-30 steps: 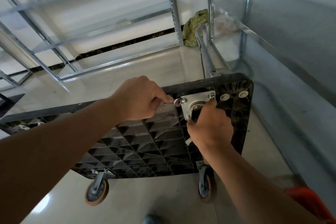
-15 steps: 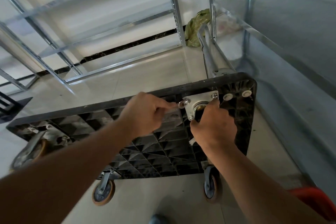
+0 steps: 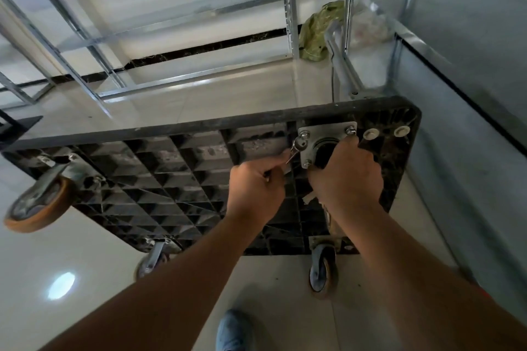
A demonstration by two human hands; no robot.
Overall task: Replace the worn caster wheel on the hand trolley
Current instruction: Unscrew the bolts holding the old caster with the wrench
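The black hand trolley (image 3: 176,177) lies upside down, its ribbed underside facing me. At its far right corner sits a steel caster plate (image 3: 328,134) with bolts at its corners. My left hand (image 3: 256,188) grips a small wrench (image 3: 296,149) whose head is at the plate's left edge, just below the upper left bolt. My right hand (image 3: 346,179) is wrapped around the caster under the plate and hides its wheel. Three other casters show: a big orange-rimmed one (image 3: 40,202) at left, one (image 3: 152,258) at the near edge, one (image 3: 323,268) at near right.
Metal shelving frames (image 3: 176,37) stand behind and to the left. A grey shelf panel (image 3: 470,94) runs along the right. A green bag (image 3: 318,31) lies by the trolley's handle tube (image 3: 342,65). My blue shoe (image 3: 233,330) is on the tiled floor below.
The wrench has swung downward at the left edge of the plate, with my left hand dropping toward me. The view has shifted, bringing the left caster into sight. My right hand stays on the caster.
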